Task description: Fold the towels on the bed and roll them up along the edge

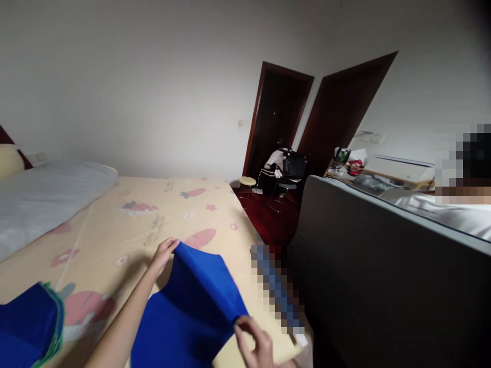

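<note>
A blue piece of cloth (192,296) is spread between my two hands over the bed, its upper part folded over. My left hand (168,249) pinches its upper left corner, the arm reaching across the sheet. Lower down, my right hand (256,341) has its thumb and fingers closed on the right edge of the same cloth. At the lower left lies a stack of blue cloth (30,324) with green edging, apart from both hands. The bottom of the held cloth runs out of view.
The bed (215,199) has a cream sheet with pink prints. A grey quilt (49,197) lies on its left. To the right stands a dark panel (368,271), with a person in white (452,212) behind it. Stools and a loaded chair (284,168) stand near the doors.
</note>
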Demonstrator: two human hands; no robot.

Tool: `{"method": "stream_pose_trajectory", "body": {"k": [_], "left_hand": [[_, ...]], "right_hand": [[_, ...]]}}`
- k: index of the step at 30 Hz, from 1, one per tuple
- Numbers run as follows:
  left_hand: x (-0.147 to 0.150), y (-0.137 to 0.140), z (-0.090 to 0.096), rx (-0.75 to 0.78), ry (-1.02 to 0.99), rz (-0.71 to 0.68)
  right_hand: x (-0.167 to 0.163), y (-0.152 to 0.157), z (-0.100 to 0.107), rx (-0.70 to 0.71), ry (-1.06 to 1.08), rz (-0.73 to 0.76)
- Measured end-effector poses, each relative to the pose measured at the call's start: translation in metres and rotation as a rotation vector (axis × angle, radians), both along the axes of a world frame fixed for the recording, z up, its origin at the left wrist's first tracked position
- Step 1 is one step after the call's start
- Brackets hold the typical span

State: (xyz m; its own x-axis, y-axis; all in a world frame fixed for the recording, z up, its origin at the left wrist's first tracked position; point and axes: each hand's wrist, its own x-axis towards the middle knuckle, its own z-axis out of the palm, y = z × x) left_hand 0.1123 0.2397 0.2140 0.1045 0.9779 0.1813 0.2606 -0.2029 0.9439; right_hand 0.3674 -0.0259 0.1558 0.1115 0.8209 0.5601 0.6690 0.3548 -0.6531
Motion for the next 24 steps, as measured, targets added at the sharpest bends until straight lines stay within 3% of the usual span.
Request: {"method": "stream_pose_trajectory", "body": {"k": [4, 9, 14, 19, 24], "left_hand": [[-0.028, -0.031, 0.06, 0.031, -0.259, 0.059], [-0.041, -0.075, 0.105, 0.045, -0.447, 0.148], [-0.041, -0.105, 0.13, 0.051, -0.568, 0.198], [-0.05, -0.115, 0.13, -0.008, -0.49, 0.115], [-0.057, -0.114, 0.128, -0.032, -0.36, 0.064]], "right_hand": [[0.035, 0.037, 0.075, 0.106, 0.45, -0.011], [0.06, 0.074, 0.135, 0.049, 0.621, 0.042], [0.071, 0.095, 0.161, -0.017, 0.612, 0.111], [0.08, 0.107, 0.172, -0.097, 0.597, 0.203], [0.091, 0.111, 0.173, -0.11, 0.476, 0.197]]}}
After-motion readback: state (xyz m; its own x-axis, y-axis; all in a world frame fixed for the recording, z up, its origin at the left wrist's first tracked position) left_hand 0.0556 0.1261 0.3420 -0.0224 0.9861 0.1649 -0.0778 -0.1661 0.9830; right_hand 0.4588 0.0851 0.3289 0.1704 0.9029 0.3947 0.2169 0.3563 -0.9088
